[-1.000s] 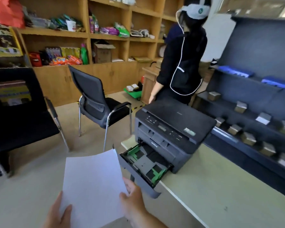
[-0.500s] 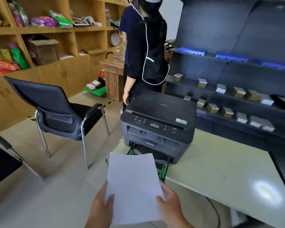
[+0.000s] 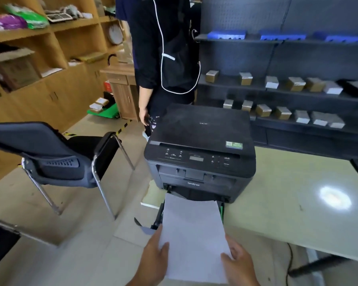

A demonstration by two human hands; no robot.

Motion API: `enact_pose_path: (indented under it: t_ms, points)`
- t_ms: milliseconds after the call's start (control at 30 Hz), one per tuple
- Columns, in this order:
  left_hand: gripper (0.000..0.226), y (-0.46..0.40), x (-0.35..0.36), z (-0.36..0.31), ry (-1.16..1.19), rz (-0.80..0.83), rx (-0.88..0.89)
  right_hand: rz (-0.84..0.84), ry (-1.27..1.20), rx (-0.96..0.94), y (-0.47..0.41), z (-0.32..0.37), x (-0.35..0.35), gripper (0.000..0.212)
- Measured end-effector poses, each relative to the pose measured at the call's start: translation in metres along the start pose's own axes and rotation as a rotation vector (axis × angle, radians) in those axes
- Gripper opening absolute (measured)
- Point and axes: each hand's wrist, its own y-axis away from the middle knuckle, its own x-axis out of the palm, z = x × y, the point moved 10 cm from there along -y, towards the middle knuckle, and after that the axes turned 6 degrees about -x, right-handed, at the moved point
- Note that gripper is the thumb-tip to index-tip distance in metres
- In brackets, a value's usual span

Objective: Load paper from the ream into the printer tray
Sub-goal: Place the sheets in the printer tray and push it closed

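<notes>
Head view: my left hand (image 3: 153,259) and right hand (image 3: 239,262) each gripped a near corner of the paper (image 3: 192,234). Its long axis ran straight away from me toward the printer (image 3: 198,153) on the surface (image 3: 298,203). The far edge overlay the pulled-out tray (image 3: 222,209), which it mostly hid. I judged both hands equally near; the sheets wanted lowering and sliding forward.

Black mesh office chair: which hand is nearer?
Left. The left hand grips the white paper stack's left edge, on the side of the black mesh office chair; the right hand grips the far edge.
</notes>
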Motion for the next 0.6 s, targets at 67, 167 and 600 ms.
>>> enact_pose_path:
  t_ms: [67, 167, 600]
  points:
    - [0.052, -0.010, 0.002, 0.000, -0.004, 0.041, -0.011, -0.013, -0.016, 0.019, -0.001, -0.001, 0.004, 0.051]
    - [0.053, -0.024, 0.009, -0.004, -0.023, 0.110, 0.004, -0.058, -0.026, 0.002, -0.005, 0.004, 0.004, 0.048]
    - [0.052, -0.085, 0.008, 0.009, -0.140, 0.274, 0.018, -0.244, -0.006, 0.127, 0.004, 0.016, 0.034, 0.051]
